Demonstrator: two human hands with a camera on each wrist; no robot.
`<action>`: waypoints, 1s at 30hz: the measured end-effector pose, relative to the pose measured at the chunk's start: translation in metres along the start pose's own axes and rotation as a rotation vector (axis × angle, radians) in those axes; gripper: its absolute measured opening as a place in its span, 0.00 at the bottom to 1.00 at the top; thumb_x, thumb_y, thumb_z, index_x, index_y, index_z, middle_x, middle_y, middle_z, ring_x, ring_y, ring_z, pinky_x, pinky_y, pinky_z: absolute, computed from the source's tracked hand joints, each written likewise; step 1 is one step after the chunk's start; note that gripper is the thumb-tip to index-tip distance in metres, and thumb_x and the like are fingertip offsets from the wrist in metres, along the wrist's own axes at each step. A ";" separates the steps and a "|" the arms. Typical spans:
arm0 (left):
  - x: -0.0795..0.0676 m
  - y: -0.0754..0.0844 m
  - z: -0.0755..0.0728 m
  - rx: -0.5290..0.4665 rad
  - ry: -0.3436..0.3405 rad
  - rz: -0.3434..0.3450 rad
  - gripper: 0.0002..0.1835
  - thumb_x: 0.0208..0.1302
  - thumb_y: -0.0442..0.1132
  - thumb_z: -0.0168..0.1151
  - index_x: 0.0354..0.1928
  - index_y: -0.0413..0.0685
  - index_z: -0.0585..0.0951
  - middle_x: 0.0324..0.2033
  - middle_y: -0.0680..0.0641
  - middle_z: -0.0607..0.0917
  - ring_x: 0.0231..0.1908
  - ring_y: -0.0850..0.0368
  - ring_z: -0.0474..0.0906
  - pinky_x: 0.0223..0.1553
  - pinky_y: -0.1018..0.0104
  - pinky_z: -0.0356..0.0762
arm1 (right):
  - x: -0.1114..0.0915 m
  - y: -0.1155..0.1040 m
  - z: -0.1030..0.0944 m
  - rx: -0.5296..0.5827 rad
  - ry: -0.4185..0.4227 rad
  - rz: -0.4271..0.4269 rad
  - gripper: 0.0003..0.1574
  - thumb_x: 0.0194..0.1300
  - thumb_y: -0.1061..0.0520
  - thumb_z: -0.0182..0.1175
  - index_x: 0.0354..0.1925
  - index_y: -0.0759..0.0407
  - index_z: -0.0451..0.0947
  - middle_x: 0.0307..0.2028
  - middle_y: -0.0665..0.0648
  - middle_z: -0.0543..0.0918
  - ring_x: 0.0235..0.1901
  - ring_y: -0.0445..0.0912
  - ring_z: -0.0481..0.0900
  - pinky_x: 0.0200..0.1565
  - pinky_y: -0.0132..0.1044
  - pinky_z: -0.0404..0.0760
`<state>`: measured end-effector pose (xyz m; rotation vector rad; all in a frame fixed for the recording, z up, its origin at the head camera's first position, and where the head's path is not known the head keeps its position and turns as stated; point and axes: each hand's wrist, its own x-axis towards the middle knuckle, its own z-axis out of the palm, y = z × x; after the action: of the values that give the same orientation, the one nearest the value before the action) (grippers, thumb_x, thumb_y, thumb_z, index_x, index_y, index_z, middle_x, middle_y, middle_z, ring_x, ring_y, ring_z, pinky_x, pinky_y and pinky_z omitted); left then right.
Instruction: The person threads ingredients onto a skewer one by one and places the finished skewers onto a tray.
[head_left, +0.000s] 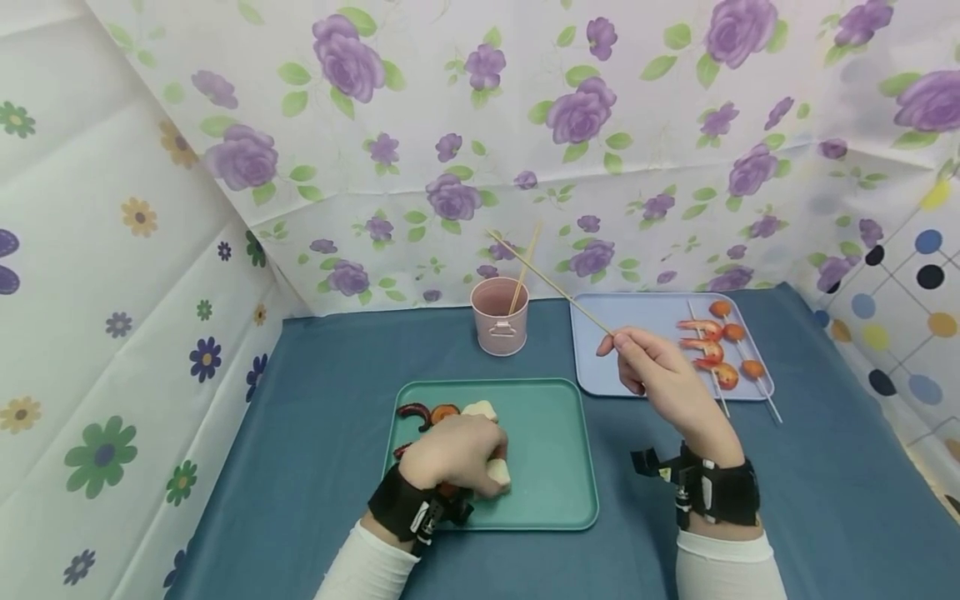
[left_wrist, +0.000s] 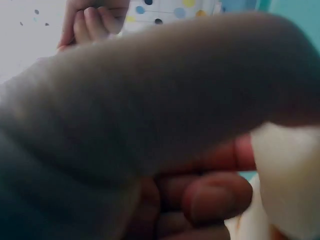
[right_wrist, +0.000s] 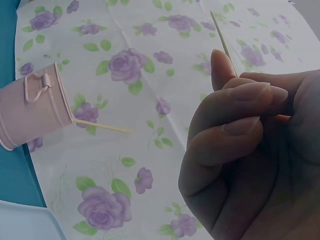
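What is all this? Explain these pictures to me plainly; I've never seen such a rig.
There is no machine here: a person works bare-handed. The wide picture is taken from the head, looking forward and down; the other two from the left and right wrists. On the blue cloth are a green tray with food pieces, a pale blue tray with loaded skewers, and a pink bucket with a stick in it. The left hand seems to pinch a white piece; the right hand holds a bare skewer.
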<state>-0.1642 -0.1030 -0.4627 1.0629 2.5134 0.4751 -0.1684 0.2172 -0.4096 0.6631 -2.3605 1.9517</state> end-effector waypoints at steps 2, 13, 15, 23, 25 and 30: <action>-0.001 -0.006 -0.005 -0.043 0.042 0.055 0.10 0.60 0.49 0.79 0.28 0.63 0.84 0.20 0.63 0.76 0.22 0.66 0.70 0.24 0.70 0.69 | 0.000 0.000 0.000 -0.001 -0.001 0.005 0.23 0.91 0.53 0.41 0.49 0.64 0.79 0.20 0.57 0.61 0.19 0.59 0.58 0.24 0.45 0.64; -0.006 -0.047 -0.025 -1.025 0.663 0.324 0.15 0.71 0.42 0.75 0.54 0.43 0.86 0.32 0.53 0.81 0.31 0.61 0.77 0.35 0.68 0.78 | 0.002 0.000 0.003 -0.015 -0.022 0.030 0.22 0.91 0.52 0.42 0.50 0.64 0.79 0.21 0.58 0.62 0.19 0.59 0.60 0.25 0.44 0.65; -0.004 -0.051 -0.026 -1.171 0.741 0.337 0.16 0.73 0.46 0.73 0.54 0.44 0.85 0.35 0.51 0.83 0.35 0.58 0.81 0.40 0.65 0.81 | 0.002 0.000 0.002 -0.033 -0.031 0.037 0.22 0.90 0.52 0.43 0.51 0.64 0.80 0.21 0.58 0.63 0.19 0.60 0.61 0.25 0.45 0.65; 0.000 -0.051 -0.031 -1.461 0.837 0.257 0.13 0.79 0.44 0.64 0.57 0.46 0.77 0.48 0.48 0.86 0.43 0.57 0.87 0.45 0.65 0.84 | -0.004 -0.003 -0.010 -0.188 -0.104 0.086 0.18 0.89 0.52 0.48 0.52 0.57 0.84 0.20 0.56 0.67 0.17 0.54 0.64 0.22 0.43 0.65; -0.001 -0.050 -0.033 -1.497 0.859 0.212 0.12 0.81 0.42 0.62 0.57 0.47 0.73 0.44 0.49 0.85 0.34 0.59 0.86 0.36 0.68 0.82 | -0.006 -0.004 -0.012 -0.203 -0.127 0.099 0.17 0.89 0.51 0.49 0.51 0.54 0.85 0.19 0.55 0.67 0.16 0.52 0.64 0.20 0.42 0.64; -0.004 -0.051 -0.035 -1.469 0.915 0.145 0.15 0.85 0.46 0.57 0.61 0.47 0.68 0.37 0.50 0.80 0.20 0.64 0.69 0.22 0.72 0.65 | -0.007 -0.004 -0.014 -0.193 -0.188 0.119 0.17 0.88 0.52 0.50 0.49 0.53 0.85 0.17 0.54 0.65 0.14 0.51 0.61 0.19 0.42 0.63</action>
<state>-0.2089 -0.1454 -0.4540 0.3583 1.6326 2.6756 -0.1640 0.2319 -0.4045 0.7394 -2.7154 1.7390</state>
